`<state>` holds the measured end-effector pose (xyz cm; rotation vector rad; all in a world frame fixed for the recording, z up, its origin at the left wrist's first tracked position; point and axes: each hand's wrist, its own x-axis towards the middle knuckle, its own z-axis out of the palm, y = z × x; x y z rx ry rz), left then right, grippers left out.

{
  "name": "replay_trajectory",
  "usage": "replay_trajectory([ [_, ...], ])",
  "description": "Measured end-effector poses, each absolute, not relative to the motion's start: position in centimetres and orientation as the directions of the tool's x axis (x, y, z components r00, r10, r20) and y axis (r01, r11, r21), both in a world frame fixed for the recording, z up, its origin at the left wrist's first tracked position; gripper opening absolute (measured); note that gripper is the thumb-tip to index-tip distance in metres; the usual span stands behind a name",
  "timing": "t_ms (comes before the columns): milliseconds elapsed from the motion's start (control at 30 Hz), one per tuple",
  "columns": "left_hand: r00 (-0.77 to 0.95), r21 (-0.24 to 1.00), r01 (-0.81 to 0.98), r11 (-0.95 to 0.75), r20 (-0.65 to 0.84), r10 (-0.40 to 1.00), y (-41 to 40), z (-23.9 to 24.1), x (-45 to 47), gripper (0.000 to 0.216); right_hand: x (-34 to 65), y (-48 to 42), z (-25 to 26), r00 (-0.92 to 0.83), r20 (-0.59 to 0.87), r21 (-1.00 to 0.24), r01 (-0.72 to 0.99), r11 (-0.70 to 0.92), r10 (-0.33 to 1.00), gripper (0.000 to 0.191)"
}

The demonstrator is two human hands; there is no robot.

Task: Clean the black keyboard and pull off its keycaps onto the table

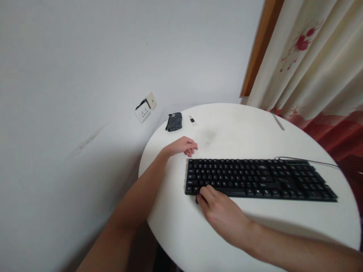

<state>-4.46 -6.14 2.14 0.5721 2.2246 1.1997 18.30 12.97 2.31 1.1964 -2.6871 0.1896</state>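
A black keyboard (241,177) lies on the round white table (241,128). At its lower left corner, my right hand (217,207) is closed in a pinch. A small dark purple thing (197,199) shows beside the thumb; most of it is hidden by the fingers. Just beyond the keyboard's upper left corner is my left hand (185,146), with loosely bent fingers somewhat apart and nothing visible in them. Farther back lies a small black tool (192,120) with thin wire prongs at both ends, like a keycap puller.
A dark grey pouch (174,121) lies near the table's back left edge. Grey dust (208,135) spreads behind the keyboard. A cable (309,161) runs off to the right. A slim grey stick (278,121) lies by the curtain (320,75). The wall bears a socket (142,112).
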Motion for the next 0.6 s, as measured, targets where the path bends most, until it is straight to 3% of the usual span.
replay_trajectory([
  [133,-0.757,0.856,0.116,0.505,-0.253,0.603,-6.2,1.9,-4.7,0.042,19.5,15.2,1.6,-0.740,0.216,-0.049,-0.660,0.749,-0.637,0.018],
  [333,-0.764,0.857,0.116,0.502,-0.246,0.596,-6.2,1.7,-4.9,0.040,21.3,22.7,0.1,-0.891,0.273,-0.252,-0.431,0.866,-0.364,0.025],
  [533,-0.772,0.858,0.102,0.503,-0.251,0.585,-5.9,2.0,-4.7,0.036,23.0,32.6,-1.1,-0.920,0.381,-0.223,-0.190,0.956,-0.094,0.028],
  [600,-0.775,0.854,0.106,0.509,-0.249,0.580,-5.8,2.1,-4.6,0.036,23.5,33.6,-0.8,-0.912,0.406,-0.222,-0.166,0.961,-0.064,0.028],
])
